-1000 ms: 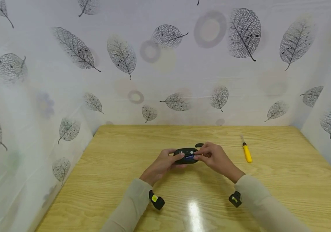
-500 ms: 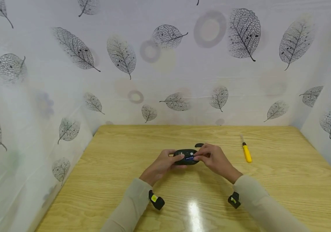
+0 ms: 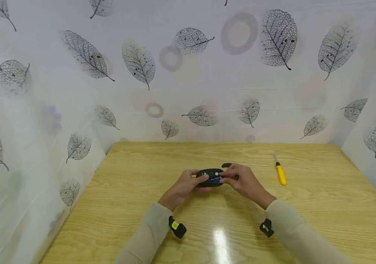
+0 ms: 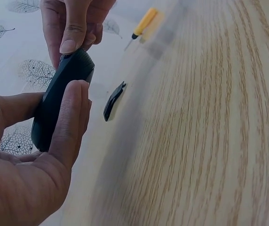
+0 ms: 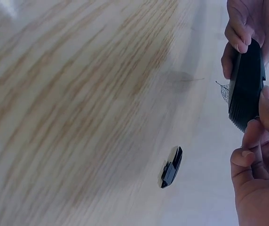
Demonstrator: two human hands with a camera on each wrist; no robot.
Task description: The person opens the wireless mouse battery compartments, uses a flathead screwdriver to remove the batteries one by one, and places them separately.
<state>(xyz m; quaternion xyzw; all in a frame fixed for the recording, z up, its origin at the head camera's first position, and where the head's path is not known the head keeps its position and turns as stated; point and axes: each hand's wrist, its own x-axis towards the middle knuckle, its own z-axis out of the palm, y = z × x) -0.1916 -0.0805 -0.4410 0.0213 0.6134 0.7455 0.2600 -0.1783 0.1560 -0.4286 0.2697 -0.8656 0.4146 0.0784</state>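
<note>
A black oval computer mouse (image 3: 210, 172) is held underside up above the table, its battery bay uncovered. My left hand (image 3: 183, 187) grips its left end, thumb on top and fingers beneath. Inside the bay shows a blue battery (image 3: 214, 180). At its right end my right hand (image 3: 245, 183) has thumb and index finger pinched together; the exact contact is partly hidden. In the right wrist view those fingertips touch the ribbed end of the mouse (image 5: 247, 84). The black battery cover (image 5: 172, 167) lies on the table just beyond the mouse.
A screwdriver with a yellow handle (image 3: 281, 175) lies on the right of the wooden table (image 3: 135, 220). Leaf-patterned white curtain (image 3: 188, 80) hangs behind and at both sides. A black wrist camera (image 3: 177, 228) sits by the left cuff.
The mouse stays in my left hand, shifted very slightly left. My right fingers work at the battery's end, and a little more of the bay shows beside them. Cover and screwdriver lie unchanged.
</note>
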